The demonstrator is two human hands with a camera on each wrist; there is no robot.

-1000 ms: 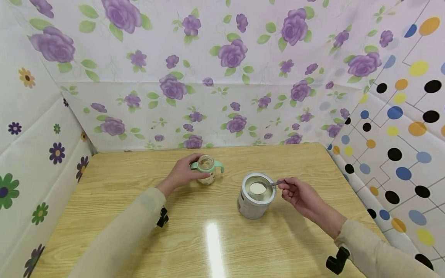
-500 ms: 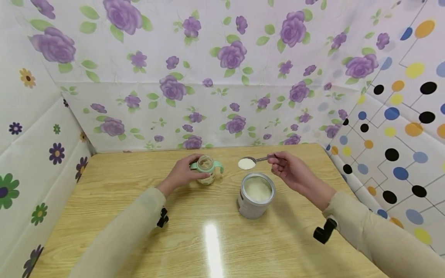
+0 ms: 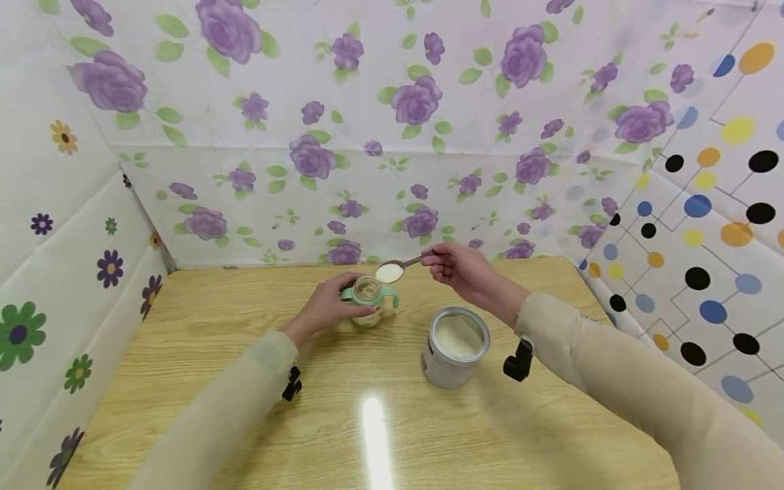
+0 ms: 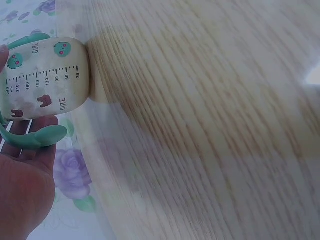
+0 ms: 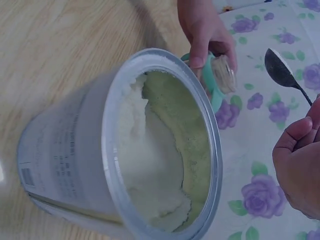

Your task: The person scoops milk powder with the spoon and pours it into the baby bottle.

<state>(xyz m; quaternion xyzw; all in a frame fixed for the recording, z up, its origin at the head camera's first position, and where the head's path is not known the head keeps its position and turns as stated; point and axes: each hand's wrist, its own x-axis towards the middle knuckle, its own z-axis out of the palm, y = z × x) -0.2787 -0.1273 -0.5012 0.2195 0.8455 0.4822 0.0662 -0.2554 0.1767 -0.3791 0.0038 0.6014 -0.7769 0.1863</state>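
My left hand (image 3: 331, 302) grips a baby bottle (image 3: 368, 291) with green handles, which stands upright and uncapped on the table. Printed measuring marks run along the bottle (image 4: 45, 80) in the left wrist view. In my right hand (image 3: 463, 270) the handle of a spoon (image 3: 390, 272) is pinched between thumb and fingers. White powder heaps in the spoon's bowl, which is held just right of the bottle's open mouth and slightly above it. A tin (image 3: 456, 347) of pale powder stands open below my right forearm; the right wrist view looks into the powder (image 5: 155, 160).
The wooden table (image 3: 275, 435) carries the bottle and the tin. A flowered cloth (image 3: 380, 170) hangs behind its back edge. Patterned cloths also line the left and right sides. A black wrist mount (image 3: 519, 361) hangs under the right sleeve, near the tin.
My right hand has lifted the powder-filled spoon out of the tin and carried it left and back to the bottle's mouth. My left hand and the bottle have stayed in place.
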